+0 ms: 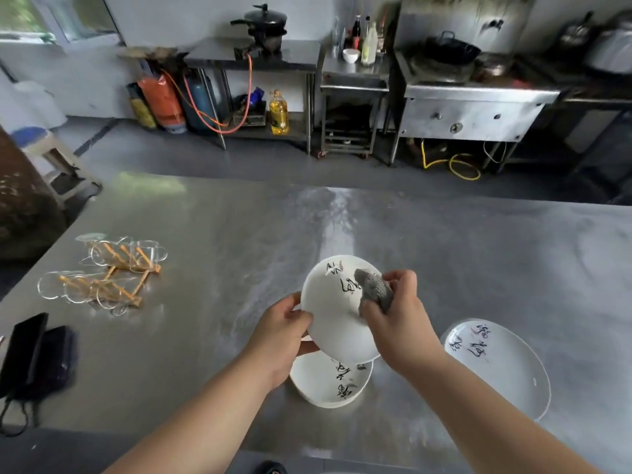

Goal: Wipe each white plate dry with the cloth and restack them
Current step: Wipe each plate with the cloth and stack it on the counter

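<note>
Illegible black script [349, 285] marks the plate [333, 323] under the grey cloth [374, 292].

1. Big steel table [222, 227] right up front, daylight glinting off its far-left corner.
2. Beyond the table, grey floor [178, 159] runs to a white wall [191, 15].
3. Past its far-left corner, a bright window [51, 22].
4. Straight across, a steel bench [266, 61] bearing a black pressure cooker [265, 23], with an orange gas cylinder [162, 100] alongside.
5. Across to the right, a steel wok range [472, 111], with a yellow hose [455, 164] looped underneath.
6. Off the table's left edge, a stool [51, 148].
</note>
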### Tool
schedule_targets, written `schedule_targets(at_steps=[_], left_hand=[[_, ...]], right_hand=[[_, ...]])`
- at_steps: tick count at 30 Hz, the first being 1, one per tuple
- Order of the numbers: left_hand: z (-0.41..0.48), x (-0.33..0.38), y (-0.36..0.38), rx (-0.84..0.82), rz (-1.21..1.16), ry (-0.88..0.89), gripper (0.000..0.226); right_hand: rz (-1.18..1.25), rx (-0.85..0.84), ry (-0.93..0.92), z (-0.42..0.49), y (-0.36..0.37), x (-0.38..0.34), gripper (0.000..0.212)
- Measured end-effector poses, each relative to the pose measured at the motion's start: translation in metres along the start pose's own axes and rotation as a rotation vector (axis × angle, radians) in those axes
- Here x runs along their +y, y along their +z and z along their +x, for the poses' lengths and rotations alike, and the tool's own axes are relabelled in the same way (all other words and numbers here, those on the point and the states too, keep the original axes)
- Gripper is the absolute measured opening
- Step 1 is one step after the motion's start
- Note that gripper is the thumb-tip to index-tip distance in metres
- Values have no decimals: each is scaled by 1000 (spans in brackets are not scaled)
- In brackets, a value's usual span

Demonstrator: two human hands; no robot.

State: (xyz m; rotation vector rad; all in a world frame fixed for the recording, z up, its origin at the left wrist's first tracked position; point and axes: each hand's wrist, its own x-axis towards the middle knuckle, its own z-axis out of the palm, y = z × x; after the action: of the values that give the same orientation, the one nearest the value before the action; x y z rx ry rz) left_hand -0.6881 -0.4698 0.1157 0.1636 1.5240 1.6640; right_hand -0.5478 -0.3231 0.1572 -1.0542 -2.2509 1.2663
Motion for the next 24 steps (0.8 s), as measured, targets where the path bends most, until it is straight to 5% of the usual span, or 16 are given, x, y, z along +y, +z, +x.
schedule_targets(at_steps=[4, 7, 11, 16, 20, 24], left_hand=[[-19, 24, 13, -76, -152, 5, 51], [-28, 40, 29, -143, -197, 40, 52], [-36, 58, 44, -170, -196, 81, 60], [-43, 71, 59, -271, -213, 109, 61], [-49, 77, 73, -360, -182, 137, 58], [-50, 79, 84, -424, -153, 165, 60]], right_hand=[[-13, -6, -110, -9, -31, -35, 29], [-428, -73, -365, -14, -41, -50, 40], [-831, -75, -392, -21, -47, -54, 62], [-581, 128, -603, -28, -56, -50, 50], [-489, -170, -524, -18, -62, -50, 68], [-639, -118, -495, 6, -87, -58, 90]])
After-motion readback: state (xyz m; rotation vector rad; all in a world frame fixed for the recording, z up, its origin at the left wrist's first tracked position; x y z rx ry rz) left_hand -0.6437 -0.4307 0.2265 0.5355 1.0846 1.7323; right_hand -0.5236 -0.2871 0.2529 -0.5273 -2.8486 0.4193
